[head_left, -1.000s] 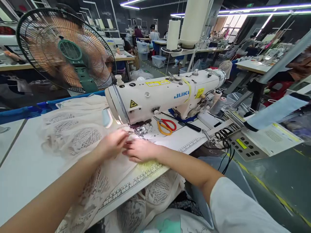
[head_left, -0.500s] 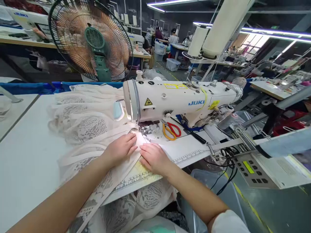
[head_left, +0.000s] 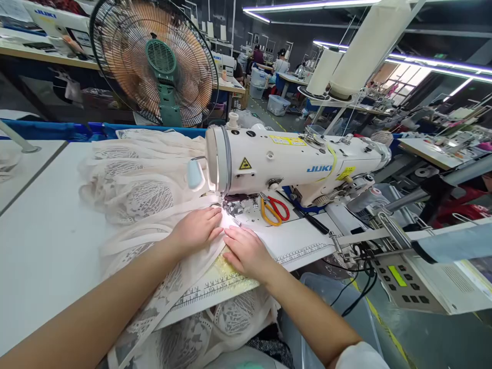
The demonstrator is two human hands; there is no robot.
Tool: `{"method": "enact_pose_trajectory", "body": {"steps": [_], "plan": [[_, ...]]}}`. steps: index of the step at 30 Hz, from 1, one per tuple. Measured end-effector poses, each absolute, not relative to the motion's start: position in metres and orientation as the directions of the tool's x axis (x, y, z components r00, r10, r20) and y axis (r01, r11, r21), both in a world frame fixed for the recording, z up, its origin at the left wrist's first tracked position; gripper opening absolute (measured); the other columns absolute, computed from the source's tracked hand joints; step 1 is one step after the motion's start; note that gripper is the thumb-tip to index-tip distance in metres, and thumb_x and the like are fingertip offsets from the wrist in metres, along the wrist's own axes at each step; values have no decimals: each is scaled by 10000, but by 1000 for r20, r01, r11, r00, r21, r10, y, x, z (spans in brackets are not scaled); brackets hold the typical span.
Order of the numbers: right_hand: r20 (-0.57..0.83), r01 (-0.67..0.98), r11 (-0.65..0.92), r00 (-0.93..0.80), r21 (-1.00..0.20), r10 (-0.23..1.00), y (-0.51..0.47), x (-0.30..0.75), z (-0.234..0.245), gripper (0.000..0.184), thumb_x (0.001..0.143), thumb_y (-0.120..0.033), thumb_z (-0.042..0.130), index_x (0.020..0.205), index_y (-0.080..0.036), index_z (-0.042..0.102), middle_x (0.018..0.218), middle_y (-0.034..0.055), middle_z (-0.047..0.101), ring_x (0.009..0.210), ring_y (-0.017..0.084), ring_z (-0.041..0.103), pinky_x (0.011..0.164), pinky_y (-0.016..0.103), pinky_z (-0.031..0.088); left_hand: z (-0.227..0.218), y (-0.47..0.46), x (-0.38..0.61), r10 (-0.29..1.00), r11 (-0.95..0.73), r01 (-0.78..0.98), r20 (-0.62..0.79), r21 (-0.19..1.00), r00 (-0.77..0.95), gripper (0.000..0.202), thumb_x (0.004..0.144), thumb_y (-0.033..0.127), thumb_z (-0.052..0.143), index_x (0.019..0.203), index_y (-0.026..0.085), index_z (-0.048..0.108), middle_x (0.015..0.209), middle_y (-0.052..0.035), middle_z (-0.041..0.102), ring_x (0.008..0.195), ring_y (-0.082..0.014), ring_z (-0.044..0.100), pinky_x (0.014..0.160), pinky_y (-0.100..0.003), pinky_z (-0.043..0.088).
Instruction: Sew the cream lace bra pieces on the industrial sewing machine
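Cream lace fabric [head_left: 149, 197] lies bunched across the left of the table, and one strip of it runs under the head of a white sewing machine [head_left: 284, 164]. My left hand [head_left: 197, 231] is closed on the fabric just in front of the needle area, fingers together and pressed down. Close beside it, my right hand [head_left: 248, 252] pinches the fabric's right edge with bent fingers. The fingertips of both hands nearly meet. The needle itself is too small to make out. More lace hangs over the table's front edge onto my lap.
Orange-handled snips [head_left: 270, 215] and red-handled snips [head_left: 282, 209] lie by the machine bed, with a black-handled tool [head_left: 315, 223] to their right. A printed ruler [head_left: 207, 292] runs along the table's front edge. Behind stands a large fan [head_left: 161, 61]. A control box [head_left: 407, 282] hangs at right.
The whole view has shifted slightly, so the machine and fan appear further right. Both hands keep their places on the fabric near the needle area, with little visible movement.
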State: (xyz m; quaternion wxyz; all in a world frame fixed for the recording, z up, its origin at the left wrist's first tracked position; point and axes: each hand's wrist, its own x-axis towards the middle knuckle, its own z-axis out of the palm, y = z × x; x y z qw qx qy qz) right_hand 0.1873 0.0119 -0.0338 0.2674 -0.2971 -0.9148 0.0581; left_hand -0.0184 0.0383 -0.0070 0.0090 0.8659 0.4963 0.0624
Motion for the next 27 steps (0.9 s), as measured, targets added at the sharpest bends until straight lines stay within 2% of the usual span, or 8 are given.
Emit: {"method": "enact_pose_trajectory", "body": {"steps": [6, 15, 18, 23, 27], "plan": [[516, 507, 827, -655, -240, 552, 14, 187, -34, 271, 898, -323, 485, 1047, -148, 629, 1171, 117, 668, 1144, 257, 569, 977, 433, 429, -7, 42, -19, 854, -519, 852, 86, 72, 513, 496, 945, 417, 285, 1239, 130, 563, 1325, -151, 581, 1249, -272, 512, 1025, -421, 426], [588, 491, 836, -610, -247, 532, 14, 187, -29, 210, 890, -296, 488, 934, -163, 645, 1049, 95, 701, 999, 224, 613, 874, 376, 468, -9, 45, -22, 843, -537, 841, 89, 67, 531, 499, 947, 415, 280, 1251, 138, 562, 1322, -145, 584, 1234, -273, 523, 1016, -424, 436], [598, 484, 839, -604, -250, 527, 14, 186, -28, 200, 890, -288, 486, 913, -168, 645, 1043, 90, 701, 996, 223, 612, 870, 374, 467, -10, 46, -23, 838, -544, 836, 97, 69, 537, 501, 947, 409, 274, 1259, 138, 559, 1317, -149, 587, 1236, -277, 519, 1012, -432, 436], [593, 471, 841, -608, -266, 528, 14, 187, -27, 197, 891, -279, 475, 901, -179, 645, 1030, 78, 704, 1000, 218, 612, 864, 362, 467, -10, 46, -25, 823, -566, 820, 97, 80, 559, 464, 951, 403, 281, 1245, 204, 580, 1309, -94, 605, 1243, -255, 514, 1025, -418, 429], [586, 460, 842, -612, -282, 530, 15, 188, -28, 193, 887, -279, 484, 914, -176, 645, 1035, 81, 702, 1024, 221, 606, 872, 365, 462, -8, 47, -26, 814, -580, 809, 86, 92, 574, 490, 955, 412, 257, 1245, 191, 584, 1323, -96, 595, 1250, -265, 509, 1030, -439, 429]]}}
